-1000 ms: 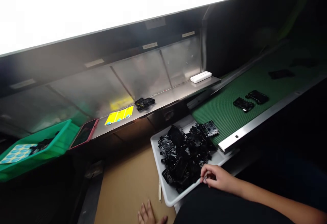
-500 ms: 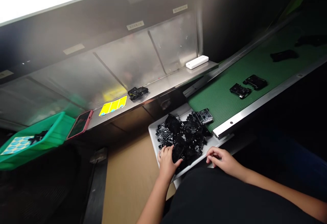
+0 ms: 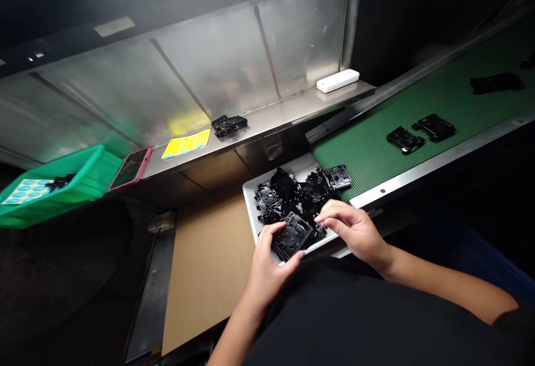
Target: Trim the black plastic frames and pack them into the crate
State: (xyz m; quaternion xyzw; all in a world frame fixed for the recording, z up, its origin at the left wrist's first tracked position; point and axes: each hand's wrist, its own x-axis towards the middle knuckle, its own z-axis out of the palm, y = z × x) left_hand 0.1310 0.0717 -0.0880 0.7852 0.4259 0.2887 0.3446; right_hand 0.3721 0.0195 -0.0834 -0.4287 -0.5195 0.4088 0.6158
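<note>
Black plastic part [image 3: 296,233] held in grip of left hand [image 3: 267,261], over near side of white tray [image 3: 249,203]. Right hand [image 3: 354,229] at part's 3 o'clock, fingers bunched, can't tell if gripping anything. Piled black parts [image 3: 286,186] at 12 o'clock, green belt [image 3: 363,161] at 2, yellow sheet [image 3: 186,144] at 10.

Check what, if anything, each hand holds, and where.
Left hand: a black plastic part, by its edges, between thumb and fingers. Right hand: fingertips close together; can't tell if it holds anything.
</note>
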